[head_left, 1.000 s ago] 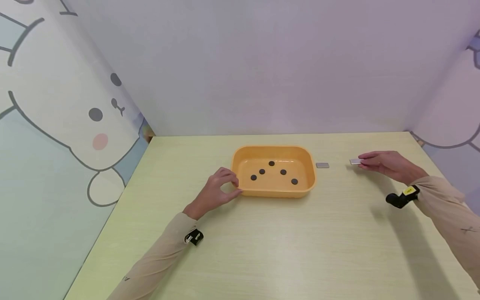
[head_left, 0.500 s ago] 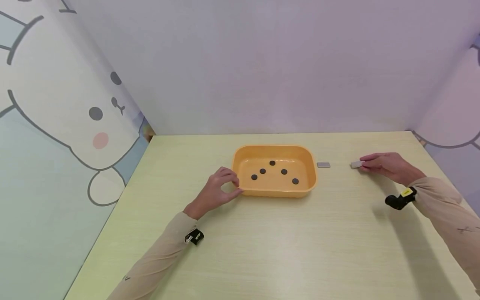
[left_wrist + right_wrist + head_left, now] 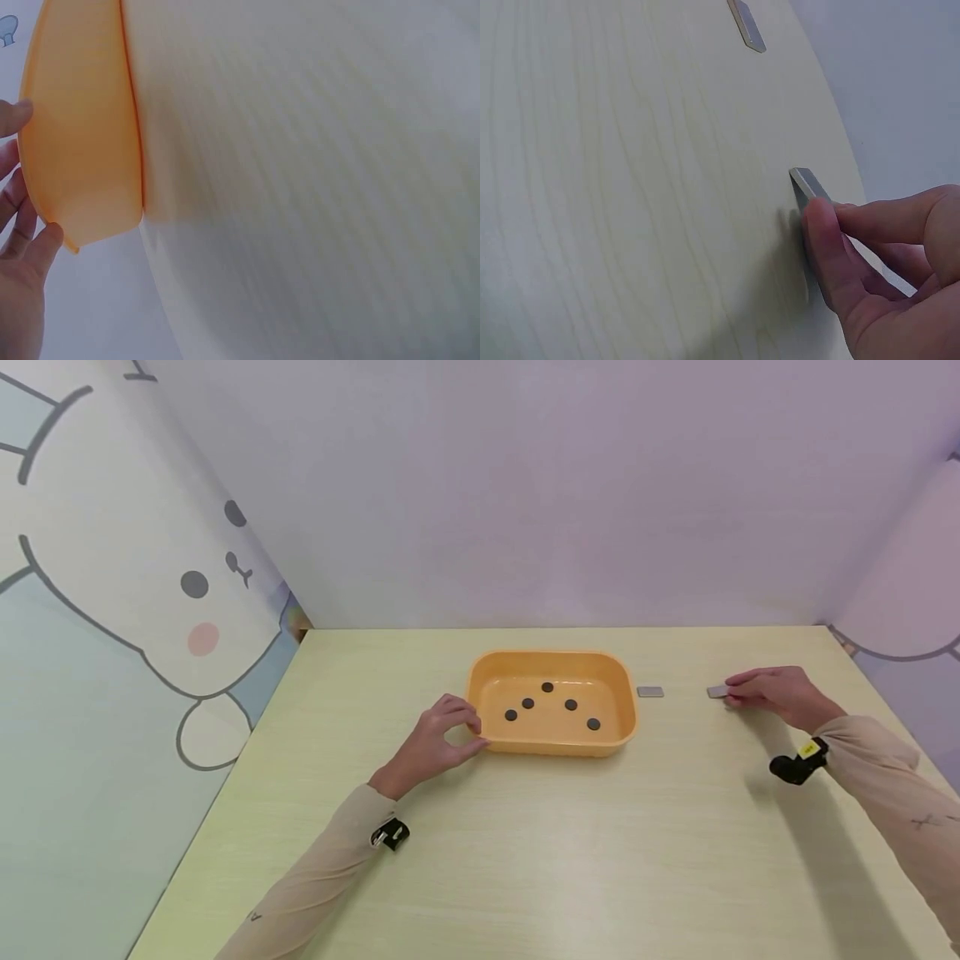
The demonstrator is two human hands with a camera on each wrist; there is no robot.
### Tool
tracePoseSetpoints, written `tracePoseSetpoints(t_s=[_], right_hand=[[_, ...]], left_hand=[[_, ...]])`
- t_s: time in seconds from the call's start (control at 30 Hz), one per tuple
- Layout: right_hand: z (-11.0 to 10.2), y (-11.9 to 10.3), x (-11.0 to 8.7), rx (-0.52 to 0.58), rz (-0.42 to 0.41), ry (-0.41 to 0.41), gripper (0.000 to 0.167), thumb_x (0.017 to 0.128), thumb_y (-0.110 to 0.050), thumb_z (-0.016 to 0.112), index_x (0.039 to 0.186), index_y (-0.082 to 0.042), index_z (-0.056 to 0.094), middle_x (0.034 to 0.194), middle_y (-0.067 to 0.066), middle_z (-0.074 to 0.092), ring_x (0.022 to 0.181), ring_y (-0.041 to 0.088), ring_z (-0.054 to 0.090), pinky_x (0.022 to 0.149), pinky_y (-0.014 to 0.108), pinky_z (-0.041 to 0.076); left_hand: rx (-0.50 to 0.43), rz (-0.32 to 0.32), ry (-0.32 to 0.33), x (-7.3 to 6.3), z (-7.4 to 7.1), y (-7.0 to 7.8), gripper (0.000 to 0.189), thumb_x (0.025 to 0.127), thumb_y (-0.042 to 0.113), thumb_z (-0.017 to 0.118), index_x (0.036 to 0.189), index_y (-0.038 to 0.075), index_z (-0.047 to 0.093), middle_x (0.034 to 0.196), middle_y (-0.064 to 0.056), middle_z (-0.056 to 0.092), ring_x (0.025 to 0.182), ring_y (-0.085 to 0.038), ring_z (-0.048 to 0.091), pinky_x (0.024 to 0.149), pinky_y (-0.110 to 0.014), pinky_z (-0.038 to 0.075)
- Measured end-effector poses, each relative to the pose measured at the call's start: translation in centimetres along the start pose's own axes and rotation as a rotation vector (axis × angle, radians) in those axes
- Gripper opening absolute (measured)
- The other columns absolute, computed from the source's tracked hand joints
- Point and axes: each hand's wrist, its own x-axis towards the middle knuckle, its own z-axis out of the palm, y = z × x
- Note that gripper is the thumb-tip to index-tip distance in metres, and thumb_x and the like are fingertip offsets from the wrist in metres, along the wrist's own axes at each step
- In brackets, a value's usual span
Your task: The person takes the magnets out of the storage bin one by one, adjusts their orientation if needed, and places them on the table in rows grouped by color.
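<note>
An orange basin (image 3: 558, 747) sits on the table, with several dark round discs (image 3: 571, 704) lying spread on its floor. My left hand (image 3: 429, 745) holds its near left corner, thumb and fingers at the rim; the left wrist view shows the fingertips on the basin's edge (image 3: 82, 135). Over to the right, my right hand (image 3: 780, 695) pinches a small flat grey rectangular piece (image 3: 717, 692) between thumb and fingers. In the right wrist view this piece (image 3: 804, 181) is tilted close to the tabletop. A similar grey piece (image 3: 650, 692) lies flat between basin and right hand.
The pale wood-grain table (image 3: 570, 860) meets a plain back wall (image 3: 555, 510) just behind the basin. On the left stands a wall (image 3: 120, 543) with a cartoon animal print, and another wall (image 3: 907, 585) closes the right side.
The right hand's grey piece has changed its tilt and come slightly lower toward the table. The left hand stays at the basin's corner. The whole head view has shifted a little.
</note>
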Motion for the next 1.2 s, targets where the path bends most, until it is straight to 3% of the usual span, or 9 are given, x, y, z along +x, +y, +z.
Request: tracePoseSetpoints(t_s=[0.13,0.5,0.87,1.2], right_hand=[[0.3,0.0,-0.2,-0.041,-0.021,0.038,0.024,0.087,0.006,0.062,0.080,-0.012,0.076,0.081,0.003,0.071,0.072,0.014,0.069,0.071,0.027,0.054],[0.5,0.4,-0.2,-0.306,-0.109,0.134,0.029,0.085,0.000,0.065,0.073,-0.025,0.074,0.073,-0.011,0.068,0.069,0.005,0.066,0.066,0.026,0.054],[1.1,0.0,-0.6,-0.435,-0.124,0.168,0.008,0.082,-0.003,0.068,0.087,-0.004,0.074,0.075,-0.008,0.068,0.067,0.007,0.066,0.065,0.029,0.055],[1.2,0.1,-0.5,-0.475,-0.120,0.183,0.022,0.082,-0.002,0.069,0.096,0.014,0.067,0.078,-0.001,0.069,0.066,0.008,0.066,0.064,0.030,0.055]], left_hand=[[-0.004,0.013,0.009,0.0,0.2,0.2,0.018,0.076,0.016,0.080,0.080,0.009,0.064,0.086,0.004,0.060,0.094,-0.016,0.052,0.084,-0.031,0.046],[-0.001,0.004,0.003,0.0,0.3,0.4,0.017,0.076,0.017,0.080,0.081,0.010,0.064,0.087,0.004,0.060,0.096,-0.015,0.051,0.086,-0.031,0.046],[-0.006,0.018,0.011,0.2,0.4,0.7,0.018,0.076,0.015,0.080,0.080,0.008,0.064,0.086,0.002,0.061,0.095,-0.017,0.052,0.085,-0.032,0.046],[-0.005,0.009,-0.003,0.5,0.1,0.8,0.018,0.076,0.016,0.080,0.081,0.007,0.064,0.086,0.002,0.061,0.096,-0.016,0.052,0.085,-0.032,0.045]])
